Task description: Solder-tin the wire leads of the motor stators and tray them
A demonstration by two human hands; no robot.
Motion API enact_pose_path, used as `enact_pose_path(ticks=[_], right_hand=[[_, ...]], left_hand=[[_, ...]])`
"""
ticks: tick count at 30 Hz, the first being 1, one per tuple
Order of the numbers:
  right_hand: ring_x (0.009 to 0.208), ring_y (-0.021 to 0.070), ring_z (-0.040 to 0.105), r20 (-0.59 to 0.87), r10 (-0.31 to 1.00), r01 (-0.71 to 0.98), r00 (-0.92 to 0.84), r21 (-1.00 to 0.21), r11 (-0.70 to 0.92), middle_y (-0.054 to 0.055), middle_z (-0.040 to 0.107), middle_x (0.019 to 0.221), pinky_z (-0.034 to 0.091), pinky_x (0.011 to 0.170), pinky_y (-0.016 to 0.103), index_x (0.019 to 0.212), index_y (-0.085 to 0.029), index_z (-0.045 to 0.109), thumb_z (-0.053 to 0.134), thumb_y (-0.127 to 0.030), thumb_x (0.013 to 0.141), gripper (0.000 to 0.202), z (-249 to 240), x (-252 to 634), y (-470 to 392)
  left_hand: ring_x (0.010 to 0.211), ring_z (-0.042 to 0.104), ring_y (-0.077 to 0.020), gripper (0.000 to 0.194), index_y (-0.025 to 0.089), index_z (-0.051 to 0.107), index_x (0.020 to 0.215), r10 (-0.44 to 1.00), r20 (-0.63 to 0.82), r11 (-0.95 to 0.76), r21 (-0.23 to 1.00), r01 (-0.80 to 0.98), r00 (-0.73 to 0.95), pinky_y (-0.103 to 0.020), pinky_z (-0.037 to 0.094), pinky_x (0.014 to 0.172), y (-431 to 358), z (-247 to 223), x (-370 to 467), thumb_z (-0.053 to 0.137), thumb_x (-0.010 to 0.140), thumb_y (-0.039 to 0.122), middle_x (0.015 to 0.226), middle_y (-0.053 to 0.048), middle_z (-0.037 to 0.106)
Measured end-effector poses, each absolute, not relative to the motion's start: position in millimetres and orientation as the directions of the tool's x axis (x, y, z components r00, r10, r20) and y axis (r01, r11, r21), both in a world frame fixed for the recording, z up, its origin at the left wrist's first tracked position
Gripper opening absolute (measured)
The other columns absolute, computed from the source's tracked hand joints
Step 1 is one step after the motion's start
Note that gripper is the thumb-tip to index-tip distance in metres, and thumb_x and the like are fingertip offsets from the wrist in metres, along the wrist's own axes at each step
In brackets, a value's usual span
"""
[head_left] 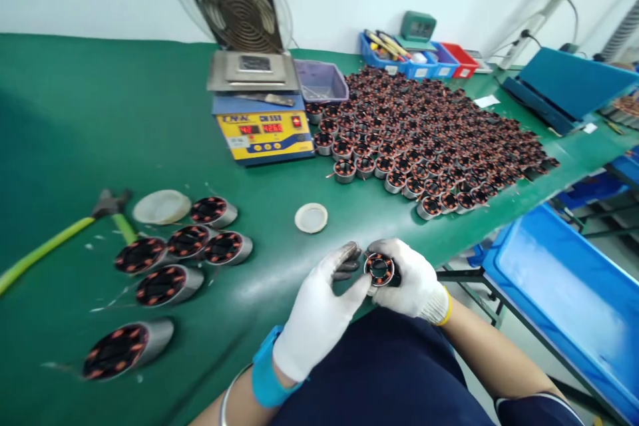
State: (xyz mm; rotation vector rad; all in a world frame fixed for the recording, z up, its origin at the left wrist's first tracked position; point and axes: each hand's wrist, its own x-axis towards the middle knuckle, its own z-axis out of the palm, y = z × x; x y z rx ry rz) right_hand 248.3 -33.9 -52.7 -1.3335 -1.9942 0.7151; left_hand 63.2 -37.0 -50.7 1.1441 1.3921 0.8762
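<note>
My right hand (410, 279), in a white glove with dark fingertips, grips a motor stator (379, 269). This stator is a short metal ring with a black inner frame and copper windings, its open face turned up toward me. My left hand (322, 309), gloved too and with a blue wrist strap (269, 367), is beside it. Its thumb reaches the stator's near left rim while the fingers stay apart from the thumb. Just beyond the hands, a small round pale dish (311, 218) lies on the green table (269, 299).
Several loose stators (162, 285) stand at the left, near green-handled pliers (112, 210) and a pale lid (162, 207). A yellow-blue soldering pot (267, 133) with a fan (239, 10) stands behind. Many packed stators (424, 133) fill the right. A blue tray (559, 306) sits below the edge.
</note>
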Motion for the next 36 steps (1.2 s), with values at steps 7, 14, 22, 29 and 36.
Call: enact_pose_path(ticks=[7,14,22,29,36], right_hand=[[0.102,0.0245,0.069,0.049,0.997,0.532,-0.064,-0.843,0.076,0.005,0.072,0.112,0.055,0.092,0.037,0.118,-0.023,0.066,0.079,-0.039,0.06,0.062,-50.3,246.0,-46.0],[0.075,0.0188,0.069,-0.178,0.971,0.155,-0.161,-0.976,-0.153,0.003,0.074,0.093,0.058,0.072,0.034,0.119,-0.019,0.063,0.08,-0.041,0.061,0.065,-45.7,247.1,-44.7],[0.07,0.0166,0.068,-0.214,0.973,0.276,-0.084,-0.943,-0.184,0.0,0.073,0.084,0.056,0.067,0.029,0.11,-0.02,0.068,0.08,-0.036,0.061,0.053,-43.7,235.3,-53.3],[0.085,0.0231,0.071,-0.124,0.991,0.645,0.045,-0.755,-0.123,0.001,0.075,0.092,0.055,0.075,0.031,0.111,-0.024,0.072,0.078,-0.037,0.061,0.052,-32.3,241.1,-77.2],[0.09,0.0241,0.073,-0.121,0.991,0.598,0.056,-0.791,-0.131,0.0,0.076,0.096,0.054,0.073,0.028,0.111,-0.027,0.073,0.08,-0.046,0.056,0.059,-25.3,274.0,-99.5]], left_hand=[[0.112,0.067,-0.0292,0.056,0.018,0.062,0.121,0.971,-0.125,0.07,0.963,0.261,0.204,-0.045,0.052,0.102,-49.6,-49.9,67.5,0.068,0.075,0.049,0.122,-0.012,0.07],[0.1,0.071,-0.027,0.052,0.016,0.064,0.116,0.962,-0.066,-0.016,0.955,0.295,0.265,-0.043,0.056,0.093,-61.4,-46.6,62.0,0.064,0.076,0.05,0.112,-0.012,0.073],[0.111,0.066,-0.0279,0.055,0.014,0.061,0.118,0.987,0.149,-0.162,0.932,0.324,0.064,-0.045,0.051,0.102,-66.0,-52.3,62.8,0.068,0.075,0.047,0.122,-0.015,0.066],[0.114,0.065,-0.028,0.027,0.018,0.072,0.089,0.935,0.288,-0.346,0.871,0.349,0.208,-0.042,0.049,0.106,-60.8,-41.5,88.9,0.065,0.079,0.042,0.12,-0.013,0.066],[0.118,0.063,-0.0276,0.014,0.021,0.064,0.082,0.862,0.442,-0.498,0.828,0.255,0.249,-0.04,0.054,0.099,-77.2,-51.1,118.0,0.064,0.084,0.036,0.128,-0.011,0.064]])
